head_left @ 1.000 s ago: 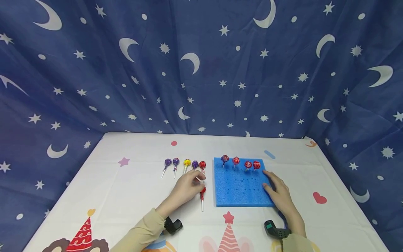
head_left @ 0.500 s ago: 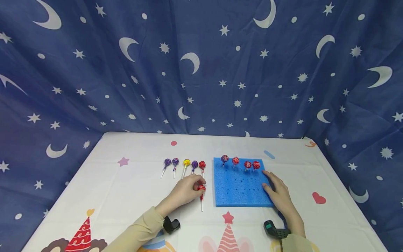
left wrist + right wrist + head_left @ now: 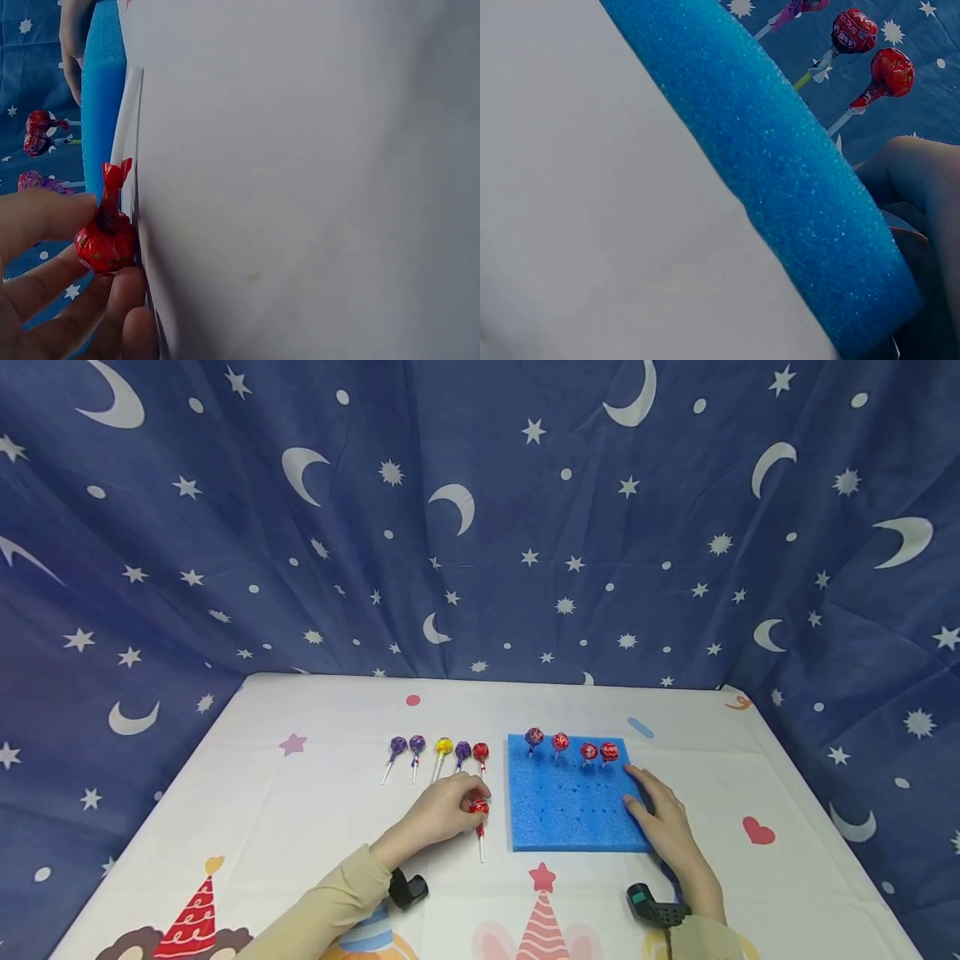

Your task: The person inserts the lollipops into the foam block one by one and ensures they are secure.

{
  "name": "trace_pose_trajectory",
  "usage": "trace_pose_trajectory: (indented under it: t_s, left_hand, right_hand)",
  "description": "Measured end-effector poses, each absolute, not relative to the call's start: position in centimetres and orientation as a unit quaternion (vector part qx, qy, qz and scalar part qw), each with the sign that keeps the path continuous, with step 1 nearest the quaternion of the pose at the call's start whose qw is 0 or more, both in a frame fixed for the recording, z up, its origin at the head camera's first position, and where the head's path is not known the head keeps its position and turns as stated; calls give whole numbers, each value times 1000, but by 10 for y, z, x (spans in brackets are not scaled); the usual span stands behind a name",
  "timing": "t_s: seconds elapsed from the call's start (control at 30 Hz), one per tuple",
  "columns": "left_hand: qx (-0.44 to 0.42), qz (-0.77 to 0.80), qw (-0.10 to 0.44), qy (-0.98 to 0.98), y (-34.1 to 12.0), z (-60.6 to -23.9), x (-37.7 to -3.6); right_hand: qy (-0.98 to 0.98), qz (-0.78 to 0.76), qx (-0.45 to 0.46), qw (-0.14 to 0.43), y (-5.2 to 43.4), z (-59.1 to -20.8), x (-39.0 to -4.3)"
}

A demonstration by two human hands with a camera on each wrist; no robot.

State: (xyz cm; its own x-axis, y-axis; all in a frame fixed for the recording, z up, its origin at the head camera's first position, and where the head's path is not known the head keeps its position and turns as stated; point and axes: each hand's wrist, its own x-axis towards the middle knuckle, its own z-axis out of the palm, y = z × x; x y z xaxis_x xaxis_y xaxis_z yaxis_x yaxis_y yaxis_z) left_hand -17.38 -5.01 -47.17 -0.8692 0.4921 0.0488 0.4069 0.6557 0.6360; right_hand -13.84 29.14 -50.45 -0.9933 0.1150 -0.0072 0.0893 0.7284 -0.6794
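A red-wrapped lollipop [image 3: 106,244] lies on the table left of the blue foam block, its white stick toward the person. My left hand [image 3: 441,810] pinches its candy head between thumb and fingers, as the left wrist view shows close up. My right hand [image 3: 670,827] rests along the right edge of the blue foam block [image 3: 577,835], thumb and fingers spread and relaxed. Several lollipops stand upright in the block's back row: a purple-and-red one [image 3: 534,737] at the left, then red ones [image 3: 560,742]. Rows of small holes dot the foam in front of them.
Behind my left hand a row of loose lollipops lies on the white table [image 3: 330,827]: two purple ones [image 3: 397,746] at the left, a yellow one [image 3: 443,747], another purple one [image 3: 462,750] and a red one [image 3: 481,752]. A starry blue curtain [image 3: 495,568] hangs behind.
My left hand has lowered from just above the near red lollipop and closed thumb and fingers on its head. The right hand and the foam block have stayed put.
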Motion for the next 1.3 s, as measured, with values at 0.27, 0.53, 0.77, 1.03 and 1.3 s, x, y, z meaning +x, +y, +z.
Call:
trace_pose_trajectory:
  t_s: [0.27,0.53,0.77,1.03,1.3]
  left_hand:
    - [263,329,72,904,-50,-471,-177]
    - [278,318,66,904,-51,-468,-177]
    - [279,330,65,900,-51,-466,-173]
    - [266,349,67,896,-51,-462,-170]
    - [257,361,47,895,-49,-457,-166]
  right_hand:
    - [-930,362,-54,22,291,-505,-139]
    - [-929,365,-50,28,291,-506,-139]
    - [-928,369,-49,27,292,-506,-139]
    - [-928,368,-46,27,292,-505,-138]
    - [-928,368,-48,26,292,-504,-138]
